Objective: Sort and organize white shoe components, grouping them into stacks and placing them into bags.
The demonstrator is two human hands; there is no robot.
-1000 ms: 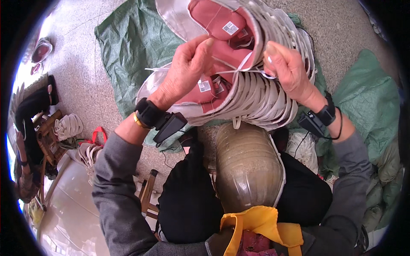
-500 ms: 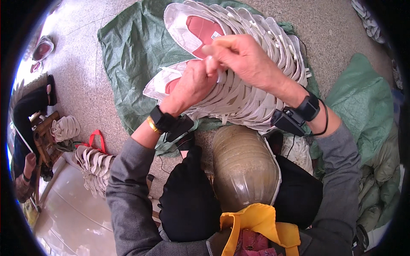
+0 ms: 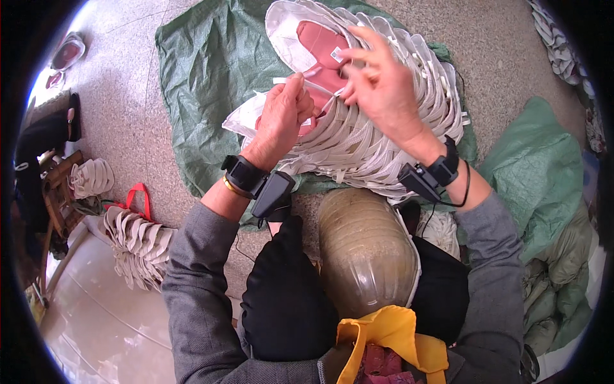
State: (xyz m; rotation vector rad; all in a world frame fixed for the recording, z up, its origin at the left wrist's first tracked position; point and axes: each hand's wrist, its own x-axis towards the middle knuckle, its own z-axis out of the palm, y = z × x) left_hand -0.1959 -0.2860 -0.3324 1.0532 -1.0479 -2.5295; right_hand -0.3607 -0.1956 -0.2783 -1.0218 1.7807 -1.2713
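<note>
White lace (image 3: 279,80), upr ctr over stacked shoe uppers (image 3: 364,141): prob. light, limp; pinch nr ends. Hands apart: L hand (image 3: 284,115) clamped on lace; R hand (image 3: 382,93) blurred, fingers part-spread, can't tell if gripping.

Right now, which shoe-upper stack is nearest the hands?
The large stack on green sheeting, beneath the left hand and right hand; other stacks lie farther off.

On my feed, hands were bunched 0.5 s ago. Now right hand (image 3: 387,96) is apart, to the right of left hand (image 3: 279,121), fingers fanned and blurred vs curled 1 s back; can't tell if it grips anything. Pink shoe insole (image 3: 328,77) now uncovered between the 2.
</note>
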